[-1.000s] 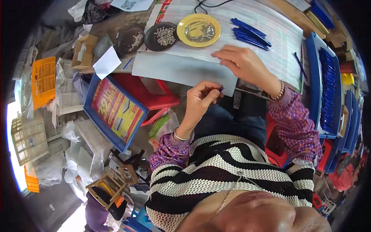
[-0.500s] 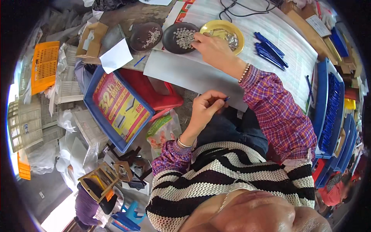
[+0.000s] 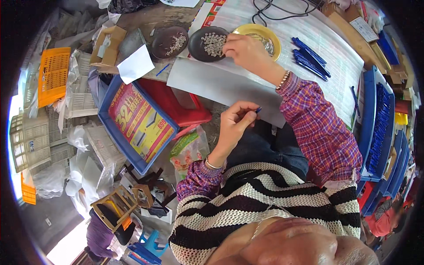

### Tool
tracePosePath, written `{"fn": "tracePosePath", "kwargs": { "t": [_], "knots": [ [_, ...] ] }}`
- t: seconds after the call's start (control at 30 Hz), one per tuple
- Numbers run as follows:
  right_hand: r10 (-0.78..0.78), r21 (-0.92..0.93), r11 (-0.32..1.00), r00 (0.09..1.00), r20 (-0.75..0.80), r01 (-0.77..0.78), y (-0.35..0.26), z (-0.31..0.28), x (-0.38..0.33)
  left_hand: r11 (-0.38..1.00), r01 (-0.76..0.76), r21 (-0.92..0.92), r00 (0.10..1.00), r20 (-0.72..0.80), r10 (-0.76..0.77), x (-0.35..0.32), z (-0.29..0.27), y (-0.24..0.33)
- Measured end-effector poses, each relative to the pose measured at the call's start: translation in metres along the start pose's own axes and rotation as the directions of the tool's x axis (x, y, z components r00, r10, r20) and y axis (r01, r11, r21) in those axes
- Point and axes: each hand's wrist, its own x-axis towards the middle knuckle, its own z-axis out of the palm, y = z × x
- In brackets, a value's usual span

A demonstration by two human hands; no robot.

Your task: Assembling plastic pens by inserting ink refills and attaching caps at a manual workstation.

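My left hand (image 3: 237, 120) is closed in a pinch in front of my lap, and the tip of a small dark blue piece (image 3: 258, 109) sticks out between thumb and forefinger; the rest of it is hidden. At the table's near edge my right hand (image 3: 250, 52) reaches to the right rim of a black dish (image 3: 194, 49) that holds many small round metal pieces (image 3: 213, 44). Its fingers are bent together, and whatever they hold cannot be made out. Partly behind that hand stands a yellow dish (image 3: 277, 40) with thin silvery metal parts.
A dark dish (image 3: 160, 49) of small pins stands left. Slim dark blue parts (image 3: 311, 59) lie right on the white sheet, below a black cable (image 3: 282, 15). A blue tray (image 3: 106, 117) leans by a red stool (image 3: 194, 112). Blue bins (image 3: 367, 132) line the right.
My right hand has shifted slightly and its fingers now sit closer together at the black dish's rim. My left hand keeps its pinch on the blue piece. The whole view has moved slightly.
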Motion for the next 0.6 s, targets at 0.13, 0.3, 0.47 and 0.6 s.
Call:
{"fn": "tracePosePath", "kwargs": {
  "t": [0.13,0.3,0.47,0.6],
  "knots": [
    [0.165,0.298,0.938,0.984,0.064,-0.177,-0.023,-0.043,-0.029,0.994,-0.106,0.002,0.993,-0.047,0.106,0.0,0.0,0.0],
    [0.478,0.58,0.62,0.841,0.255,-0.528,-0.054,-0.091,-0.112,0.991,-0.127,-0.049,0.992,-0.028,0.126,0.002,0.015,-0.002],
    [0.663,0.845,-0.029,0.623,0.416,-0.534,-0.079,-0.098,-0.176,0.991,-0.128,0.031,0.989,0.075,0.125,0.001,0.045,-0.002],
    [0.739,0.892,-0.099,0.568,0.362,-0.44,-0.083,-0.097,-0.204,0.99,-0.135,0.031,0.975,0.18,0.127,0.003,0.063,-0.011]
  ]
}}
